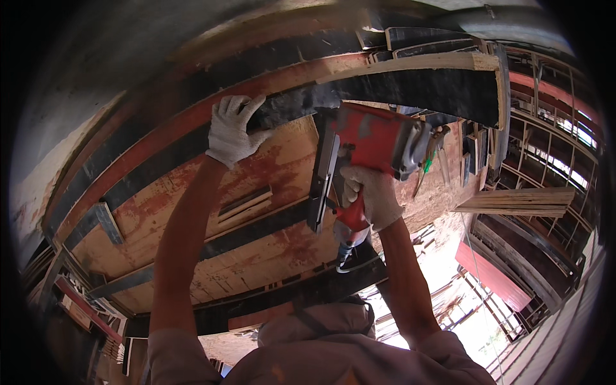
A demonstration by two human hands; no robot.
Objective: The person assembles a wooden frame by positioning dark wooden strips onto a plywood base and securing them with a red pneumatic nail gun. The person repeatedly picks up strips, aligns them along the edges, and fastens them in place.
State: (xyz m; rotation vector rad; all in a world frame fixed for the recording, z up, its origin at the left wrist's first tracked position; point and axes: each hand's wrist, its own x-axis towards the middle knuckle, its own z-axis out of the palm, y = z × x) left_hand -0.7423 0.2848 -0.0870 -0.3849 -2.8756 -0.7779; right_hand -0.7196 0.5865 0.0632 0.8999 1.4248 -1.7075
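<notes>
My right hand (pixel 377 197), in a whitish work glove, is wrapped round the handle of a red nail gun (pixel 369 138). The gun's long dark magazine (pixel 324 179) slants down on its left, and a hose fitting (pixel 344 253) shows below the grip. My left hand (pixel 234 133), gloved too, holds a long dark wooden strip (pixel 289 102), fingers over its upper side and thumb below. The gun is close to this strip; whether they touch cannot be made out. Beneath lies a wide reddish-stained wooden panel (pixel 263 167) edged with dark strips.
Loose narrow wood pieces (pixel 245 206) lie on the panel, with a short dark block (pixel 108 221) to the left. A dark beam with a pale top edge (pixel 417 93) runs along the far right. Planks (pixel 520 200) stick out at right, near a pinkish board (pixel 491 274).
</notes>
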